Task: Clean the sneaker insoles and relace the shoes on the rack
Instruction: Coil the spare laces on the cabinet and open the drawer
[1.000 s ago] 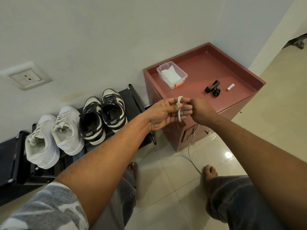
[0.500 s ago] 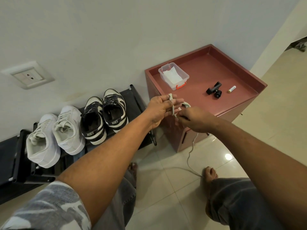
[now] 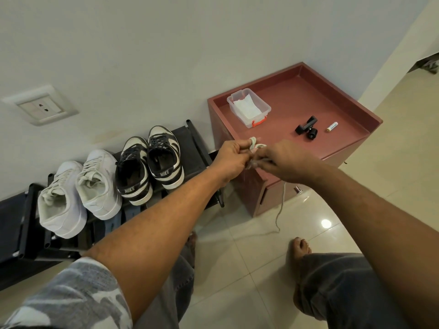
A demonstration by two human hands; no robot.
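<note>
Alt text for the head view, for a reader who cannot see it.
A left hand and right hand grip a white shoelace near a red cabinet, its tail hanging down. On a black rack sit white sneakers and black-and-white sneakers.

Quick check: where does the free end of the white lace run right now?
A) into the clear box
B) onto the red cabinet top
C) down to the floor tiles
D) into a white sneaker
C: the white lace hangs from the right hand, and its tail lies on the floor tiles in front of the red cabinet.
</note>
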